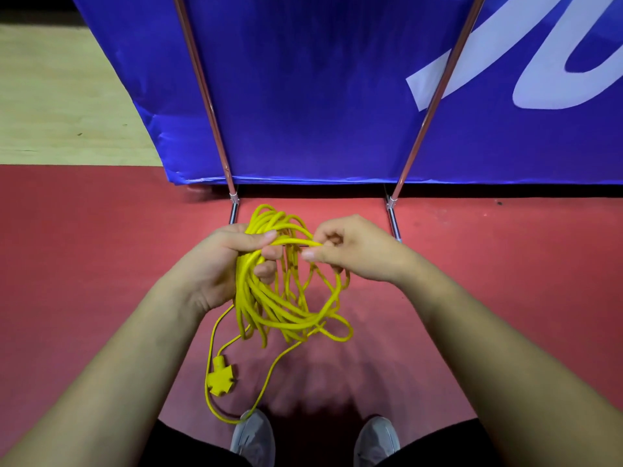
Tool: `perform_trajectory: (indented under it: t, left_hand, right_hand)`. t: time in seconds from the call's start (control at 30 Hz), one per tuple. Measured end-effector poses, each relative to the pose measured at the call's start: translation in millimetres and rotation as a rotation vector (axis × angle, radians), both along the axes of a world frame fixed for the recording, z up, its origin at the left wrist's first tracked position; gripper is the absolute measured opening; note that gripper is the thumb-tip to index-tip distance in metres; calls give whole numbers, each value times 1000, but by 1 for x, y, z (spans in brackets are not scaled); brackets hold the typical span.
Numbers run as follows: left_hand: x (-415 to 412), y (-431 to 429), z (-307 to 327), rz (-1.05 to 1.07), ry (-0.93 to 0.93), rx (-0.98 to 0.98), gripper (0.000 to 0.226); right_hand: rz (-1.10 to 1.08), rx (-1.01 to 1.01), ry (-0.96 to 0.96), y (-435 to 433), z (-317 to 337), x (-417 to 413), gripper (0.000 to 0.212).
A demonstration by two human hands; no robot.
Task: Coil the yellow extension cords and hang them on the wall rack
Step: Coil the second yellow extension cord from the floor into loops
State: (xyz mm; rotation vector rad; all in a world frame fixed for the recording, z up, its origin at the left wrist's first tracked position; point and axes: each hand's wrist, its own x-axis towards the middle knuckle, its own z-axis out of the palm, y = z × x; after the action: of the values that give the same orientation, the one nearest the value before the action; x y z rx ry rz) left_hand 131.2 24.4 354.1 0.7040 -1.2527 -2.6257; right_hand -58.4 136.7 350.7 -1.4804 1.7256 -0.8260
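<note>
Yellow extension cord (259,311), risks: the loops are uneven and crossed, so the next turn could snag or knot. Only the top of the bundle is held, so the slack loops at 5 o'clock could slip out. The thin tail drops to a low loop near the left shoe (254,436); a step on it would likely yank the coil apart. The three-way socket head (220,377) dangles at 7 o'clock of the bundle and may catch in the loops.

Look: bright yellow, thin, flexible, a messy many-turn coil held mid-frame above the red floor (101,264).

The left hand (229,261) is clamped round the bundle's top at 10 o'clock. The right hand (350,251), at 2 o'clock, pinches a single strand that runs across to the left hand.

At 12 o'clock, a blue banner (303,96) on chrome stand legs (233,210). No wall rack in view.
</note>
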Motion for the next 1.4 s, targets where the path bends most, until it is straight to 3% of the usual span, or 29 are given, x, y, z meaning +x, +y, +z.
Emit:
perform_trajectory:
  t: [0.1,0.2,0.3,0.43,0.6,0.7,0.8,0.9,1.0,1.1,1.2,1.3,1.4]
  left_hand:
    - [3,-6,0,70,20,-15,35]
    - [4,-8,0,61,-73,-114,24]
    - [7,-11,-1,-36,-182,-241,12]
    - [11,-13,-5,-89,-218,-166,20]
    - [6,-3,-5,-138,-138,-125,26]
    - [3,2,-3,-112,-93,-128,10]
    - [4,-1,1,-23,-39,-116,13]
    - [4,-5,1,70,19,-124,16]
    - [6,-10,0,114,21,-120,21]
    - [10,-14,-1,51,-72,-176,20]
    - [13,-14,-2,-26,-227,-227,19]
    - [13,-11,-2,-75,-238,-124,21]
    - [12,-8,-1,-121,-232,-14,48]
  right_hand:
    - [32,175,-60,13,-32,-31,16]
    - [-180,103,-314,18,-44,-39,1]
    - [-355,-36,-456,14,-33,-39,8]
    - [-382,-168,-329,6,-13,-29,8]
    - [-134,-210,-187,-1,12,11,7]
    - [-103,-225,-219,-4,13,19,3]
    - [-41,-56,-253,-2,-1,1,17]
    - [115,225,-101,5,-27,-21,36]
    - [64,276,-139,11,-49,-34,23]
    - [-214,173,-319,13,-50,-41,13]
    - [-401,-73,-277,8,-36,-45,12]
    - [-469,-222,-235,4,-24,-44,10]
    - [-458,-251,-206,1,-23,-37,9]
